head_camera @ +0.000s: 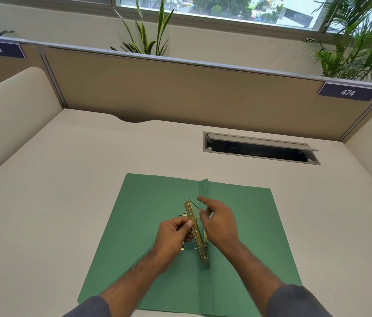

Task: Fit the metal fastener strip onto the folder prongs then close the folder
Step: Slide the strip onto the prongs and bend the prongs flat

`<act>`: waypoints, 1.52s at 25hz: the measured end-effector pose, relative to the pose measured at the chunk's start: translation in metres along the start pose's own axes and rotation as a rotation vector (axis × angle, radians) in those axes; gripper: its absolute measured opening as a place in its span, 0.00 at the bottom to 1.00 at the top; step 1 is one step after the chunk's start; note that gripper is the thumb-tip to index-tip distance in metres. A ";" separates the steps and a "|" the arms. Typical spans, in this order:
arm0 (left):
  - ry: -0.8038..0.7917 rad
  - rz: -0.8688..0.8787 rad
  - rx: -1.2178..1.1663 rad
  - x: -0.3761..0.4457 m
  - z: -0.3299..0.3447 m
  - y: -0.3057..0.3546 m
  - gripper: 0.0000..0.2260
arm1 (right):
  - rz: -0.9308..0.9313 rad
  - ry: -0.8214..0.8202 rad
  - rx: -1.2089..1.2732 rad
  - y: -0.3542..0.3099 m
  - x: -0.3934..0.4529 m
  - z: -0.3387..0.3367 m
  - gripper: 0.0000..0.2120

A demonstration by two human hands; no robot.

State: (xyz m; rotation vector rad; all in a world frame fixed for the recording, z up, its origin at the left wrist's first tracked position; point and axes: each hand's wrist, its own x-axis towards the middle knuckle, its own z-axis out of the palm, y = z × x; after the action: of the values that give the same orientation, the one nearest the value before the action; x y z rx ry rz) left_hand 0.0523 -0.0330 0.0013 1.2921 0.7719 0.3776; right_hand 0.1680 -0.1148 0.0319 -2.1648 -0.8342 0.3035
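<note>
A green folder (134, 225) lies open and flat on the desk, its spine fold running down the middle. My left hand (173, 234) pinches a gold metal fastener strip (197, 234) near its middle and holds it tilted just above the folder, left of the spine. My right hand (219, 221) hovers beside the strip's upper half with fingers spread and nothing in them. A thin dark prong (194, 203) sticks up near the strip's top end. A second gold piece (206, 241) shows under my right hand, mostly hidden.
The cream desk (66, 179) is bounded by a tan partition (180, 92) at the back and curved side dividers. An open cable hatch (260, 148) sits in the desk behind the folder to the right. Plants stand behind the partition.
</note>
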 end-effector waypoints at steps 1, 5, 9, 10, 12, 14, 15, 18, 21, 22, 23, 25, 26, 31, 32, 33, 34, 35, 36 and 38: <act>-0.004 -0.003 0.004 0.001 -0.001 0.000 0.08 | 0.010 -0.031 -0.007 -0.002 0.003 0.006 0.17; 0.004 -0.014 0.019 0.001 0.000 -0.001 0.09 | 0.045 -0.127 -0.015 0.004 0.014 0.013 0.10; 0.029 -0.006 -0.011 0.000 0.004 0.000 0.07 | -0.041 -0.177 -0.055 0.016 0.011 0.008 0.07; 0.031 -0.005 -0.015 -0.001 0.005 0.000 0.07 | -0.056 -0.188 -0.062 0.018 0.009 0.007 0.08; 0.028 -0.007 -0.016 -0.003 0.008 0.000 0.07 | -0.085 -0.187 -0.081 0.020 0.005 0.003 0.08; 0.031 -0.009 -0.010 -0.004 0.010 0.001 0.08 | -0.107 -0.180 -0.106 0.021 0.002 0.001 0.08; 0.034 -0.011 -0.005 -0.004 0.010 0.001 0.08 | -0.111 -0.180 -0.118 0.021 0.001 0.000 0.08; 0.040 -0.015 0.015 -0.005 0.011 0.003 0.08 | -0.093 -0.187 -0.131 0.021 -0.002 -0.002 0.10; 0.044 -0.009 0.019 -0.006 0.012 0.005 0.08 | -0.105 -0.226 -0.168 0.021 -0.008 -0.003 0.10; 0.041 -0.007 0.022 -0.006 0.012 0.005 0.08 | -0.102 -0.226 -0.159 0.022 -0.010 -0.004 0.10; 0.035 -0.008 0.024 -0.007 0.013 0.006 0.08 | -0.090 -0.216 -0.141 0.024 -0.011 -0.005 0.10; 0.025 -0.016 0.025 -0.007 0.012 0.005 0.08 | -0.064 -0.176 -0.096 0.027 -0.011 -0.006 0.09; 0.026 -0.021 0.025 -0.008 0.012 0.004 0.08 | -0.057 -0.157 -0.074 0.028 -0.010 -0.006 0.09; 0.037 -0.036 0.033 -0.008 0.009 0.001 0.08 | -0.045 -0.117 -0.059 0.033 -0.011 -0.007 0.09; 0.031 -0.033 0.030 -0.008 0.009 0.000 0.08 | -0.044 -0.110 -0.067 0.033 -0.011 -0.006 0.09; 0.025 -0.027 0.025 -0.008 0.009 0.000 0.08 | -0.039 -0.101 -0.069 0.032 -0.011 -0.006 0.10; 0.017 -0.021 0.018 -0.008 0.009 0.001 0.08 | -0.035 -0.090 -0.070 0.032 -0.011 -0.006 0.10; 0.007 -0.015 0.012 -0.008 0.010 0.001 0.08 | -0.036 -0.079 -0.074 0.031 -0.010 -0.006 0.10; -0.004 -0.012 0.006 -0.009 0.010 0.001 0.09 | -0.039 -0.071 -0.080 0.030 -0.009 -0.007 0.10; -0.022 -0.012 0.005 -0.010 0.010 0.002 0.10 | -0.042 -0.065 -0.092 0.028 -0.008 -0.007 0.10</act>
State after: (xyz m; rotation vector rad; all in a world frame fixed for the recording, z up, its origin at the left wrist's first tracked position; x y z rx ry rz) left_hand 0.0525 -0.0464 0.0066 1.2940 0.7629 0.3513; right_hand 0.1780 -0.1379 0.0153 -2.2300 -0.9457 0.3213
